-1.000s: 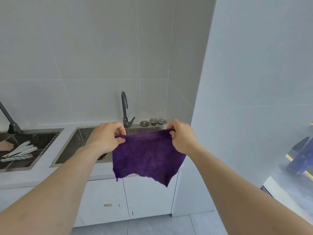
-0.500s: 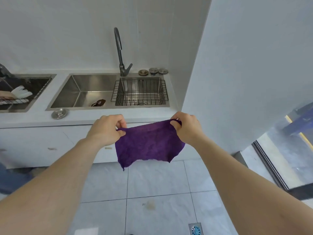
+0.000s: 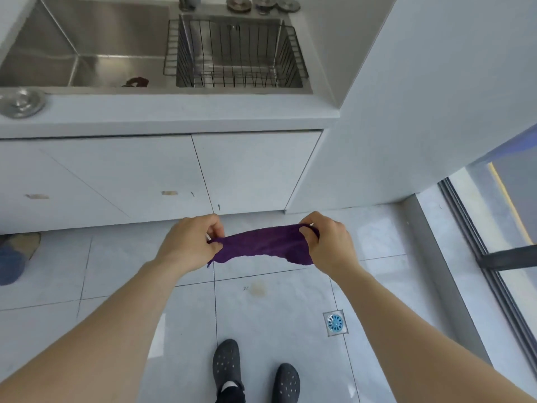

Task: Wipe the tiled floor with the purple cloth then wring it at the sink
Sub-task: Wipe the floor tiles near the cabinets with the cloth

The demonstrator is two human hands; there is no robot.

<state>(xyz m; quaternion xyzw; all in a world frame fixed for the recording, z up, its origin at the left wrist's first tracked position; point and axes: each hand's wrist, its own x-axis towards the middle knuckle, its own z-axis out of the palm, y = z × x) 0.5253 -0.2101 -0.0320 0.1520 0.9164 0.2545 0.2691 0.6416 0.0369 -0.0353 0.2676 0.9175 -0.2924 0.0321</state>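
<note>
The purple cloth [image 3: 263, 244] is stretched between both hands, above the pale tiled floor [image 3: 273, 321] in front of the cabinet doors. My left hand [image 3: 191, 238] pinches its left top corner and my right hand [image 3: 327, 242] pinches the right top corner. The cloth hangs slack, its lower edge loose in the air. A small brownish stain [image 3: 257, 288] marks the tile just below the cloth. The steel sink [image 3: 87, 39] lies at the top of the view, set in the white counter.
A wire basket [image 3: 235, 53] sits in the sink's right half. A round metal strainer lid [image 3: 20, 103] lies on the counter at left. A floor drain [image 3: 335, 322] is at lower right. My dark shoes [image 3: 226, 365] stand below. Another person's slipper [image 3: 21, 245] is at left; a wall [image 3: 421, 82] at right.
The view has tilted down from the wall and tap to the floor. Both hands have lowered the cloth from sink height to in front of the cabinet base, still holding its corners.
</note>
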